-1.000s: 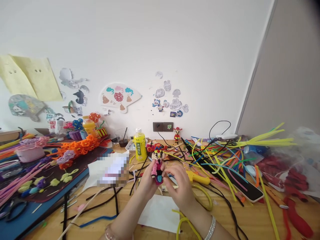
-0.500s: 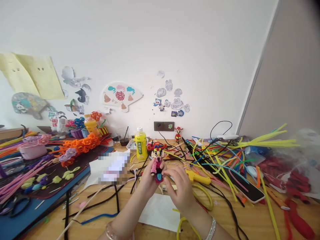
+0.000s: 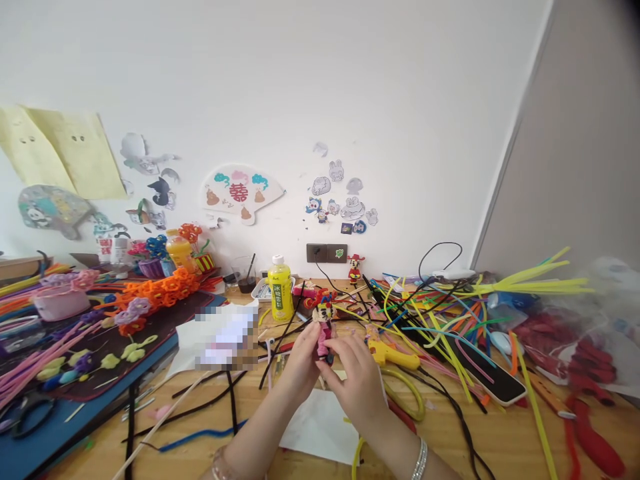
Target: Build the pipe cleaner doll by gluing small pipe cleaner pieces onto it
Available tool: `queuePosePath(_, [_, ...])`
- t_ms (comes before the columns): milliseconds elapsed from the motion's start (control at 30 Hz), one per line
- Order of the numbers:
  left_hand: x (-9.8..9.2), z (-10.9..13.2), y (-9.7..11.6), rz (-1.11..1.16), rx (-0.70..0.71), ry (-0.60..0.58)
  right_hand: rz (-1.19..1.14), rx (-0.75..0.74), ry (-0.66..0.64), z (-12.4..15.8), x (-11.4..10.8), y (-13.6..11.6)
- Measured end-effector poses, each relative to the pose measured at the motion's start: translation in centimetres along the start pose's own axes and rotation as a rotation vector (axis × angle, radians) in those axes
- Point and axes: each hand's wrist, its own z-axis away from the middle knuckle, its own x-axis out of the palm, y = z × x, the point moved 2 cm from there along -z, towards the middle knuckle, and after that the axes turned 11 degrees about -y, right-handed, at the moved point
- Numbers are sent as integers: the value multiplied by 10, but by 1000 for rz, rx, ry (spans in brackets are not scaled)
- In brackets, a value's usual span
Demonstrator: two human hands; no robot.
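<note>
Between my hands, above the middle of the table, is a small pipe-cleaner figurine (image 3: 325,327) with a red and blue hat, a pale face with black markings and a pink body. My left hand (image 3: 301,363) grips it from the left, fingers wrapped behind its body. From the right, my right hand (image 3: 357,377) pinches the lower part with thumb and fingers. The figurine is upright and turned partly sideways; its back and much of its base are hidden by my fingers. Below my hands lies a white sheet of paper (image 3: 320,430).
A yellow-labelled drink bottle (image 3: 281,290) stands behind my left hand. To the right are a yellow glue gun (image 3: 395,355), a black phone (image 3: 493,380) and loose pipe cleaners (image 3: 460,333). Scissors (image 3: 33,413) and orange pipe-cleaner flowers (image 3: 157,293) lie left. Another figurine (image 3: 355,269) stands by the wall.
The figurine has turned from facing me to partly sideways and shifted slightly right. My right hand has closed in on its lower part.
</note>
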Motion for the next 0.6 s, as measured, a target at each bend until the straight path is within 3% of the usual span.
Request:
queuePosePath(167, [-1,-1,-1,73,8,-60,-75,-36,106,-1,-3,0])
queuePosePath(300, [-3,-2,0,122,10,3,-199,13,179,-3,-5,1])
queuePosePath(600, [-1,-2,1,134,-23,-3,-91,-64,94,0,-4,-1])
